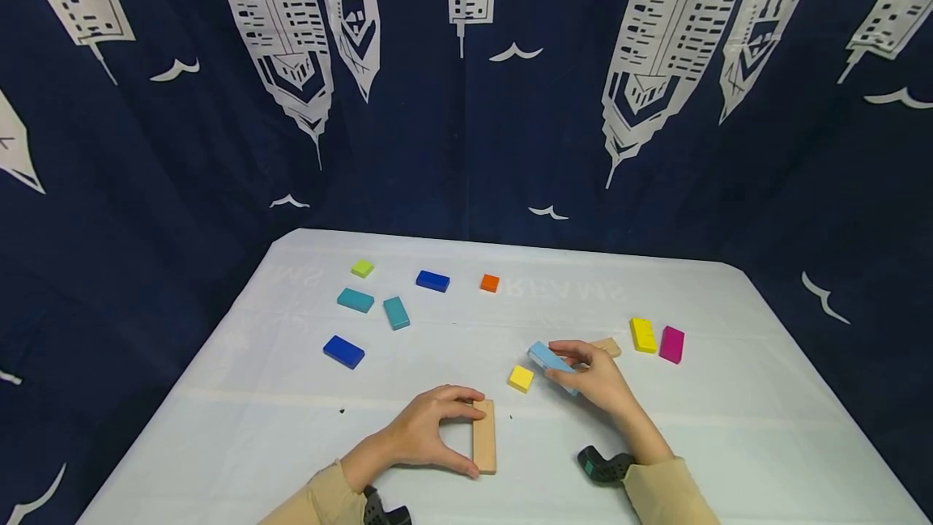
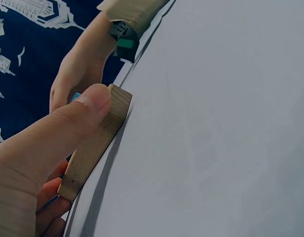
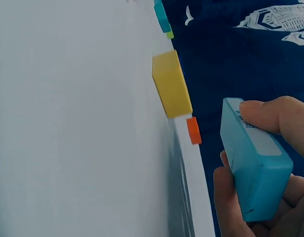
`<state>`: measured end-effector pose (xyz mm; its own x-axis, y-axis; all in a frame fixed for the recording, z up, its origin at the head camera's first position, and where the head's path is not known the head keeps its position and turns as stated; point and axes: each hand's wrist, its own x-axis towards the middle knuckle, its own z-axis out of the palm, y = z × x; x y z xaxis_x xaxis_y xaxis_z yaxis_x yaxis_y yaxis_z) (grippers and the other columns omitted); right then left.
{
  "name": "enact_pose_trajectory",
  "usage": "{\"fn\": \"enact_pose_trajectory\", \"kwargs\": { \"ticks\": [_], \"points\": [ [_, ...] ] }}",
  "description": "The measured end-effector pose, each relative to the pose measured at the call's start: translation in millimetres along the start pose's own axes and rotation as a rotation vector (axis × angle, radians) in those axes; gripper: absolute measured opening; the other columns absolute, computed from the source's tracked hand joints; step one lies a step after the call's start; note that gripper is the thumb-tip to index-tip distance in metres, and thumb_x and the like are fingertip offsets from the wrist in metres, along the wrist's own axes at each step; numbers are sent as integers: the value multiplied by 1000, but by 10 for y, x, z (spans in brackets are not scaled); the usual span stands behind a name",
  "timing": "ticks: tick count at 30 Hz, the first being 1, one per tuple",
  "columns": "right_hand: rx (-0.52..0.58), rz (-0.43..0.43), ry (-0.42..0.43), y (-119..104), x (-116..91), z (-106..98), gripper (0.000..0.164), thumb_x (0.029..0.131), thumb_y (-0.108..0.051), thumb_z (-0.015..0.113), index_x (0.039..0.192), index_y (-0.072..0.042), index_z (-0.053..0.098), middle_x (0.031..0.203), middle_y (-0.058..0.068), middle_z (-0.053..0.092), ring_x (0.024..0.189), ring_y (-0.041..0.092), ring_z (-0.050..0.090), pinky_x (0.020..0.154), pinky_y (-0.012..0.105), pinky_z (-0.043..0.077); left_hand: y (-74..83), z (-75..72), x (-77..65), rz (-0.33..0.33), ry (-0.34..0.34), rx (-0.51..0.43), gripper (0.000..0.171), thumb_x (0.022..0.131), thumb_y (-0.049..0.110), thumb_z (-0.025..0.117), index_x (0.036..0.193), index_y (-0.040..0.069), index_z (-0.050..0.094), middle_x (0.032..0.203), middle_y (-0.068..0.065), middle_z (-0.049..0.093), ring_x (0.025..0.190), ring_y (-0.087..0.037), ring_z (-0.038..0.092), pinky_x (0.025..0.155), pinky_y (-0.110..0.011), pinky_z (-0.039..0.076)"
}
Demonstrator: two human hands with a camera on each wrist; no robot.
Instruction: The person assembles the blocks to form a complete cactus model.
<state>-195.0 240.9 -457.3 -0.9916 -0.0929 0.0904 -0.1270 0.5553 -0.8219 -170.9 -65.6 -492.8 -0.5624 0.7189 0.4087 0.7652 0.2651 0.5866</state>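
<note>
My left hand (image 1: 430, 428) grips a plain wooden block (image 1: 484, 440) lengthwise, with the thumb at its near end and the fingers at its far end. The block lies on the white table, and the left wrist view shows the thumb tip on its end. My right hand (image 1: 601, 379) pinches a light blue block (image 3: 250, 158) between thumb and fingers; a pale printed strip runs along one narrow side. Just left of that block sits a small yellow block (image 1: 521, 379). Another wooden block (image 1: 607, 346) shows behind the right hand, partly hidden by it.
A long yellow block (image 1: 643, 335) and a magenta block (image 1: 672, 344) lie at the right. An orange block (image 1: 490, 283), a dark blue block (image 1: 433, 281), a lime block (image 1: 362, 268) and several other blue and teal blocks are spread over the table's back left. A dark patterned curtain (image 1: 466, 144) hangs behind.
</note>
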Motion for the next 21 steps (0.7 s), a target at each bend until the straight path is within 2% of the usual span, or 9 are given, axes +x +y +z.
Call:
{"fn": "enact_pose_trajectory", "kwargs": {
  "ticks": [5, 13, 21],
  "points": [
    [4, -13, 22, -105, 55, 108, 41, 78, -22, 77, 115, -7, 66, 107, 8, 66, 91, 20, 55, 80, 33, 47, -14, 7, -2, -8, -2, 4, 62, 65, 50, 82, 116, 17, 67, 130, 1, 54, 120, -11, 48, 100, -31, 41],
    [33, 1, 44, -285, 128, 310, 40, 77, -18, 76, 115, -8, 67, 109, 8, 65, 81, 17, 53, 66, 25, 46, -25, 8, 1, -9, -9, 3, 61, 66, 50, 81, 117, 18, 67, 131, 2, 54, 120, -10, 47, 100, -32, 41],
    [48, -14, 77, -423, 173, 547, 39, 76, -14, 76, 113, -7, 67, 104, 6, 66, 79, 16, 54, 64, 26, 45, -24, 6, -4, 5, -12, 0, 61, 67, 49, 81, 117, 17, 66, 131, 2, 54, 120, -10, 48, 99, -32, 41]
  ]
}}
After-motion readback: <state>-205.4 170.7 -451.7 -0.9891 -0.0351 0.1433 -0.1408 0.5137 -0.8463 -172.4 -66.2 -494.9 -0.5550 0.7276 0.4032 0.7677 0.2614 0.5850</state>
